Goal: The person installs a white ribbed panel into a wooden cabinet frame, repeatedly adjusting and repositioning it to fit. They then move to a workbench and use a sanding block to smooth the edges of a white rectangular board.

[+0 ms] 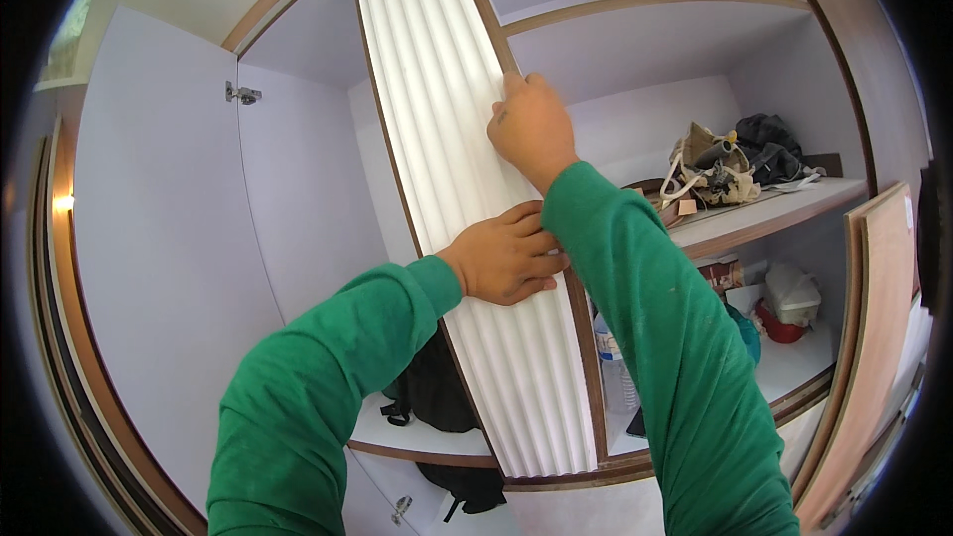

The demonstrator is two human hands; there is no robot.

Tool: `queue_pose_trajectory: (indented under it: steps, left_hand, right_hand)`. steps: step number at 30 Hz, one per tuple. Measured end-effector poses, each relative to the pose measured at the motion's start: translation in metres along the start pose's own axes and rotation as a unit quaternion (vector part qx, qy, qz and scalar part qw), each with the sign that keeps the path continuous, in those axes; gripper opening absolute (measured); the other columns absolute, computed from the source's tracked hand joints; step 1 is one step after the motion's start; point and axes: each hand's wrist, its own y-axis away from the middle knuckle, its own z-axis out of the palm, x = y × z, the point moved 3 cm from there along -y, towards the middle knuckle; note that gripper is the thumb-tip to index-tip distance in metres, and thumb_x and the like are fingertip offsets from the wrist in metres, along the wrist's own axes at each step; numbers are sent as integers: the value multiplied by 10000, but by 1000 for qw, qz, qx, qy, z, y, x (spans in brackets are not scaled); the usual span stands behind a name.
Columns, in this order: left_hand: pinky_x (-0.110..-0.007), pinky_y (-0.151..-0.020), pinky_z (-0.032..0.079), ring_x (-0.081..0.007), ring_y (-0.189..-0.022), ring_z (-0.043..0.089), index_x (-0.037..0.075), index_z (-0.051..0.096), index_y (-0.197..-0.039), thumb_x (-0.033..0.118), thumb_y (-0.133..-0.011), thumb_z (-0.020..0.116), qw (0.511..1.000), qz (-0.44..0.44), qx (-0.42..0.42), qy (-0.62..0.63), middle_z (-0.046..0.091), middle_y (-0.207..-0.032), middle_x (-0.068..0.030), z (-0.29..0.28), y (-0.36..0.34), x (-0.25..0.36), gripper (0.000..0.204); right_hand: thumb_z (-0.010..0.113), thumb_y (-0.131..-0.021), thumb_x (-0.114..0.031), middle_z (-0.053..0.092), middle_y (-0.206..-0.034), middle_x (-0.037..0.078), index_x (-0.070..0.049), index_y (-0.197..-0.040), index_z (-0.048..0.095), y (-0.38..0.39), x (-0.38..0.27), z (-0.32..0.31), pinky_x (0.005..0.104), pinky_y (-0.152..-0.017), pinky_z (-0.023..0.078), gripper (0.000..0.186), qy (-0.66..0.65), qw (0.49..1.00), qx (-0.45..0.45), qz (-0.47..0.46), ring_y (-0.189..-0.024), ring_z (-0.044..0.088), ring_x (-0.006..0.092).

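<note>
One fluted panel [521,377] | left hand [504,256] spread | right hand [533,129] curled, contents unclear | labelled bottle [620,384]

No writing is legible. The bottle label [607,341] by the lower shelf's left edge is too small.

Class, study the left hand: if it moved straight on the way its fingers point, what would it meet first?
Most likely the left hand would meet the brown strip beside the white fluted panel; the green right sleeve also crosses that line, seemingly nearer the camera, but depth is unclear.
</note>
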Motion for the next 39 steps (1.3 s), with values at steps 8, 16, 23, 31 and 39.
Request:
queue_pose_trajectory:
  steps: [8,16,23,31,39]
  left_hand:
    - [-503,-1198,344,-284,-1254,541,128,738,-1065,307,-968,664,1000,10,0,-8,650,-1165,-57,-5,-7,0,217]
    - [-503,-1220,328,-282,-1312,517,139,746,-1092,306,-961,681,1000,5,6,-4,635,-1260,-50,-3,-5,-1,222]
    - [-499,-1219,334,-293,-1310,519,137,739,-1089,321,-956,686,1000,5,-1,-23,631,-1254,-62,-3,-7,1,233]
    - [-490,-1187,376,-322,-1217,558,116,701,-1034,324,-927,694,999,12,-4,-30,619,-1168,-92,-3,-14,-1,233]
    - [-477,-1179,383,-315,-1200,559,129,685,-1067,308,-915,698,999,14,-7,-28,610,-1164,-83,-4,-14,-1,235]
  right_hand:
    - [661,-867,-122,598,-1087,134,-50,-1033,649,6,3,0,510,-862,454,181,-34,998,55,19,-1056,552,347]
    - [649,-928,-147,599,-1145,123,-60,-1235,656,10,2,-1,501,-913,448,319,-59,997,23,44,-1111,535,340]
    - [655,-931,-154,605,-1134,123,-58,-1259,660,13,6,-1,499,-901,451,342,-80,995,37,43,-1088,541,336]
    - [755,-884,-206,615,-1151,113,-35,-1265,707,5,30,3,433,-929,485,420,-212,976,26,43,-1042,550,330]
    - [751,-854,-156,624,-1148,135,-37,-1251,725,29,38,-9,445,-989,492,416,-208,977,-20,52,-1124,533,355]
